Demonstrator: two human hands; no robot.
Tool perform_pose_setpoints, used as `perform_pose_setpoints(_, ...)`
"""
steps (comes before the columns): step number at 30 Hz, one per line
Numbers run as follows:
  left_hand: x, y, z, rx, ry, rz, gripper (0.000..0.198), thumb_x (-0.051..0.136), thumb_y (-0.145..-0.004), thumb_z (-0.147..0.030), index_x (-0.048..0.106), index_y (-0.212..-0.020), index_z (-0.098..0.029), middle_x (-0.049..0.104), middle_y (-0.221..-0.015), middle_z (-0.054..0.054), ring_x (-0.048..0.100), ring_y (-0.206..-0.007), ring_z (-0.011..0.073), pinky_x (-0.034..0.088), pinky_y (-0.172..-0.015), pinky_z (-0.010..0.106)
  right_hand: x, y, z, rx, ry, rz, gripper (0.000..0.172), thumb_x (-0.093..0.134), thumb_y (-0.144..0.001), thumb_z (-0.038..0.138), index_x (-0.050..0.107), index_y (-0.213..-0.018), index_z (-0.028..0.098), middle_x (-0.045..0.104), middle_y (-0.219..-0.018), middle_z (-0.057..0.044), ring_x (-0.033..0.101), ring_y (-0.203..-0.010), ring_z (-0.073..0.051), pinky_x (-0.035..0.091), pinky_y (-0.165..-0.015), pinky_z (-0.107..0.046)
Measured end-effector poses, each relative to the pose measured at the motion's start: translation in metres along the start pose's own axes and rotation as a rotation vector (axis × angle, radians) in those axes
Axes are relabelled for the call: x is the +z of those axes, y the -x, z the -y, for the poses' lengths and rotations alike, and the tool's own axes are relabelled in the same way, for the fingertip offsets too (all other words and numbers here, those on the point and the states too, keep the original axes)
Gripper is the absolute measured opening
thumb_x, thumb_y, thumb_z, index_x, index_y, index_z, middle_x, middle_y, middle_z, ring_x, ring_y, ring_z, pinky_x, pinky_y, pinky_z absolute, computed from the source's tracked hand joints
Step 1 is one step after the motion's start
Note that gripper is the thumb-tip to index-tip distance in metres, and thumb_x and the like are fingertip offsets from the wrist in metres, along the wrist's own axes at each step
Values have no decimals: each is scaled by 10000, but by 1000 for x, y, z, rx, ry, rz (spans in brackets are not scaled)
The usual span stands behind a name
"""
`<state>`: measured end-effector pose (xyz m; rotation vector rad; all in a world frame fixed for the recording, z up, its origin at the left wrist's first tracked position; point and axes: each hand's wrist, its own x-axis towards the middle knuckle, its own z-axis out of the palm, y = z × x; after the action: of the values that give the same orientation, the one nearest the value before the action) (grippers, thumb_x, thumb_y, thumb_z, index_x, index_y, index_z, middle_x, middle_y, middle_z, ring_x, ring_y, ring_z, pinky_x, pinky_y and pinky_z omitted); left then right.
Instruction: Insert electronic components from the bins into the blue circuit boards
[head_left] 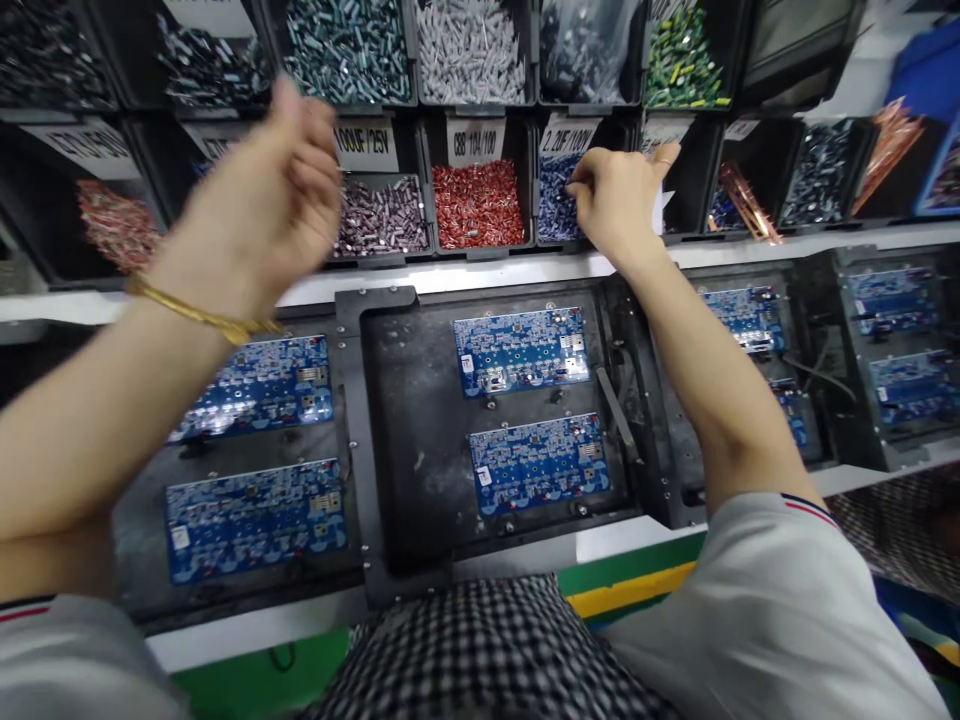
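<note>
Nearest the camera, a checked cloth [480, 650] covers the person's lap, with grey sleeves on either side. Beyond it, a black carrier [420, 400] holds two blue circuit boards, one [538, 463] near and one [520, 350] behind it; similar carriers sit on both sides.

Above the left-side boards, the left hand [259, 195] is raised and motion-blurred, with a gold bracelet [196, 313] at the wrist. Its fingers are loosely curled, and I cannot tell whether they hold anything. It hangs in front of the bin of greyish-purple components [380, 215].

Further back, the right hand [619, 200] reaches into the shelf bin of small blue components [553, 200]. Its fingertips are drawn together among them, but no grip on a part can be confirmed. That bin sits just right of the bin of red components [478, 203], under a white label [568, 135]. An upper row of bins [469, 50] runs behind.
</note>
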<state>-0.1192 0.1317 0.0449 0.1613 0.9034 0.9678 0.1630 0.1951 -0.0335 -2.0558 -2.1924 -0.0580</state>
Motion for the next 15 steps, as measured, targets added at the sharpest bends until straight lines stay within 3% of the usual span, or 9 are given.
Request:
perform_pose_setpoints(1, -1, -2, 21, 91, -31, 17, 256, 420, -967, -327, 608, -941, -155, 524, -581, -61, 363, -553, -47, 300, -530, -22, -6, 7, 4, -4, -47, -27, 171, 514, -893, 206, 643, -1000, 171, 698, -1039, -76, 587, -958, -223, 228, -984, -524)
perform_pose_setpoints(2, -1, -4, 43, 97, -72, 11, 222, 453, -963, -292, 619, -945, -146, 524, -575, -46, 382, -548, -23, 333, -502, 12, -13, 16, 11, -21, -81, -51, 180, 491, -911, 246, 631, -1008, 189, 690, -1059, -60, 586, -973, -220, 256, -964, -498)
perform_pose_setpoints(5, 4, -13, 101, -81, -149, -22, 247, 478, -955, -284, 637, -988, -98, 592, -658, 22, 543, -636, 59, 453, -575, 130, -37, 59, 34, -269, -357, -9, 257, 458, -925, 381, 626, -990, 197, 670, -1082, -97, 576, -974, -239, 332, -879, -431)
perform_pose_setpoints(7, 12, -18, 125, -135, -131, -3, 262, 468, -956, -275, 628, -1022, -78, 634, -747, 60, 602, -710, 91, 480, -648, 161, -47, 87, 46, -373, -395, 81, 240, 481, -908, 386, 644, -974, 222, 673, -1072, -90, 568, -993, -258, 328, -864, -435)
perform_pose_setpoints(10, 28, -19, 143, -117, -69, 0, 257, 460, -958, -247, 611, -1078, -77, 644, -771, 51, 603, -698, 76, 488, -695, 156, -52, 112, 45, -379, -383, 140, 249, 486, -902, 375, 650, -1005, 220, 672, -1051, -85, 576, -982, -265, 327, -846, -429)
perform_pose_setpoints(15, 56, -10, 154, -101, -52, 18, 318, 442, -964, -261, 564, -1175, -56, 634, -748, 51, 620, -745, 96, 512, -769, 188, -62, 114, 19, -342, -402, 149, 279, 419, -921, 312, 670, -979, 206, 684, -1008, -84, 588, -933, -250, 343, -807, -411)
